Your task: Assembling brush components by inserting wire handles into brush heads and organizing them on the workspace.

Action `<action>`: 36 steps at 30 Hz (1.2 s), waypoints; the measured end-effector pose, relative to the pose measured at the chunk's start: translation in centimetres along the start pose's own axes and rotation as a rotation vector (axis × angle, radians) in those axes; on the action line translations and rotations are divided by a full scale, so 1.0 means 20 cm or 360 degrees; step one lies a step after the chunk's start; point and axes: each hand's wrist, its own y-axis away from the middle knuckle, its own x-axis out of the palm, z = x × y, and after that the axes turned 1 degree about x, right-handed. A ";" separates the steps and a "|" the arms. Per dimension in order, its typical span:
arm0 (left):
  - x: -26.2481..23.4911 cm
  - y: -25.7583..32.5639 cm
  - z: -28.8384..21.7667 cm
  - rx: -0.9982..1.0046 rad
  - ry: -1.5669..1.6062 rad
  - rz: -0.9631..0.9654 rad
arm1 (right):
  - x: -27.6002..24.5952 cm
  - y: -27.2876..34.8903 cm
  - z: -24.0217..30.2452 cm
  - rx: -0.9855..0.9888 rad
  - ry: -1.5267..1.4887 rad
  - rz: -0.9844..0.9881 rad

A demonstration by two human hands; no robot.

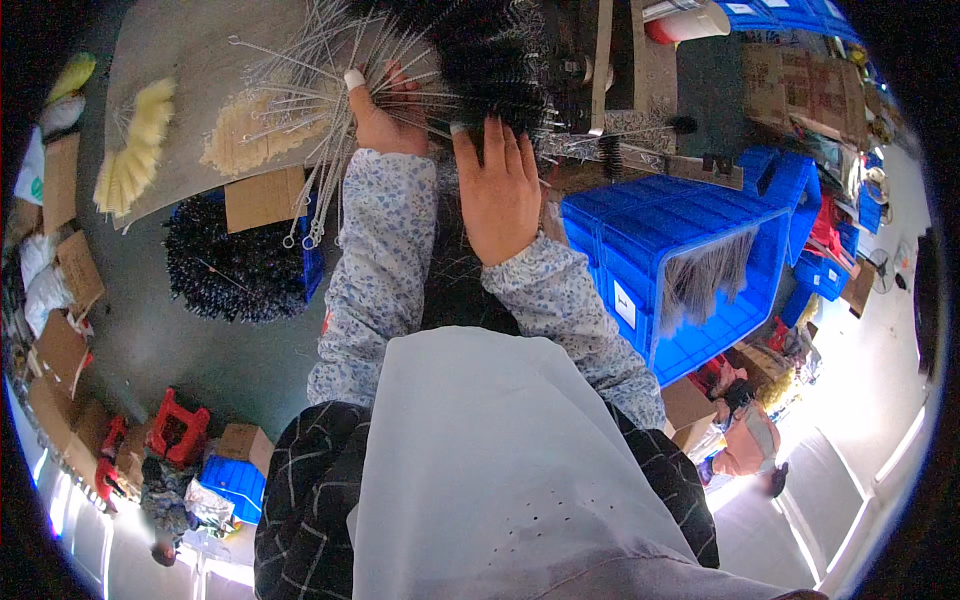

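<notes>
My left hand [390, 122] is closed round the thin twisted-wire stems of several bottle brushes, with a white wrapping on one fingertip. The wire stems [290, 95] fan out to the left and end in small loops. Their black bristle heads [490, 60] form a dense dark mass on the right. Against the near side of that mass rests my right hand [497, 195], its fingers stretched out and its thumb apart. The fingertips touch the bristles and are partly hidden by them. More loose stems hang over the table's front edge beside my left sleeve.
Pale yellow bristle brushes [138, 148] lie at the table's left, near yellowish scraps [255, 130]. Below stands a container full of dark-tipped pieces [235, 265] with a cardboard flap [265, 200]. To my right, a blue crate [640, 230] holds grey wires [708, 275]. Other people sit behind.
</notes>
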 end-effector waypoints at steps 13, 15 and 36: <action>0.08 0.07 0.06 0.0162 0.0221 -0.0057 | 0.05 -0.01 -0.06 0.0002 -0.0023 0.0027; 0.08 0.06 0.08 0.0155 0.0161 -0.0145 | 0.04 -0.01 -0.06 -0.0004 0.0006 0.0059; 0.11 0.20 0.08 0.0039 0.0129 -0.0228 | 0.06 0.03 -0.12 0.0039 0.0024 0.0163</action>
